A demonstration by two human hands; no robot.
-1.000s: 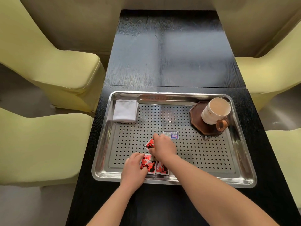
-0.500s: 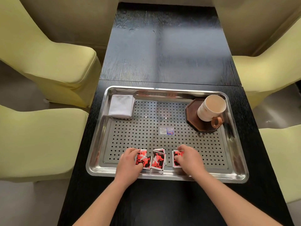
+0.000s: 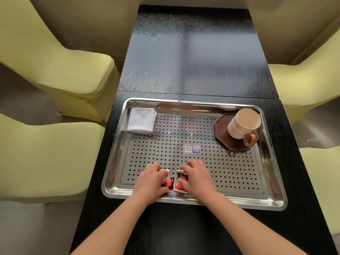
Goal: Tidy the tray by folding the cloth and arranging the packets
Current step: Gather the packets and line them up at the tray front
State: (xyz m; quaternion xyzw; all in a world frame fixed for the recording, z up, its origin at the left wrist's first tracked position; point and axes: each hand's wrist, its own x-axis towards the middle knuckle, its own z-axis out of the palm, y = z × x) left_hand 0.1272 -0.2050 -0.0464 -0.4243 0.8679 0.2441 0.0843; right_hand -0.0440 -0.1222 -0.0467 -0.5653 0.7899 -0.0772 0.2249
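Since half a second ago my right hand [image 3: 196, 178] has slid in from the right, so both hands now crowd the red packets [image 3: 173, 183] into one tight cluster at the near edge of the tray [image 3: 276, 197]. That hand lies flat with fingers spread over the right-hand packets, pressing down on them, not pinching. My left hand [image 3: 151, 183] curls against the left side of the cluster, fingertips on the packets' edge; I cannot tell whether it grips one. Between my hands the packets touch and partly overlap. Far left in the tray, the white cloth [image 3: 141, 120] lies already folded into a neat square. Far right, a cup [image 3: 242, 124] stands on a dark octagonal coaster [image 3: 222, 137], well apart from my hands. I judge the risk is squeezing too hard: the packets could buckle, ride up over each other, or skid onto the dark tabletop [image 3: 184, 227].
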